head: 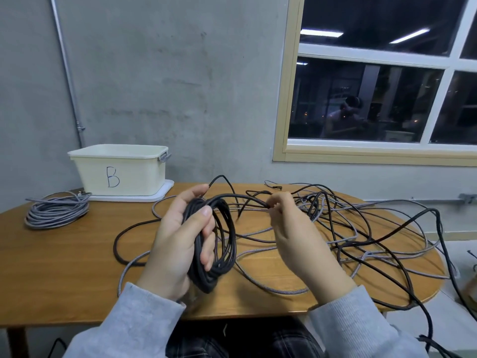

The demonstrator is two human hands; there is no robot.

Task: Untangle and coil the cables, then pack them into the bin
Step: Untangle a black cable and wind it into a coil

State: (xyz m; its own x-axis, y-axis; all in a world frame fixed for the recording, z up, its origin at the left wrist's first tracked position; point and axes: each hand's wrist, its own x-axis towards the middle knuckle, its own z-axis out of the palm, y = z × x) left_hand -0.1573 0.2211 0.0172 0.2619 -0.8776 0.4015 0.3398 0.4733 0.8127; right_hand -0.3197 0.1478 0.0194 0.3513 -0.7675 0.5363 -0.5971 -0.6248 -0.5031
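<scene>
My left hand (178, 236) grips a partly wound coil of black cable (222, 251) above the wooden table (64, 267). My right hand (291, 228) pinches the same black cable's running strand just right of the coil. That strand leads into a loose tangle of black and grey braided cables (356, 236) spread over the table's right half. A finished grey coil (55, 213) lies at the far left. The cream bin (121, 174) marked "B" stands on a white lid at the back left.
A concrete wall and a window close off the back. The table's right edge is rounded, and black cable (444, 249) hangs over it toward the floor. A black loop (121, 244) lies on the wood left of my hands.
</scene>
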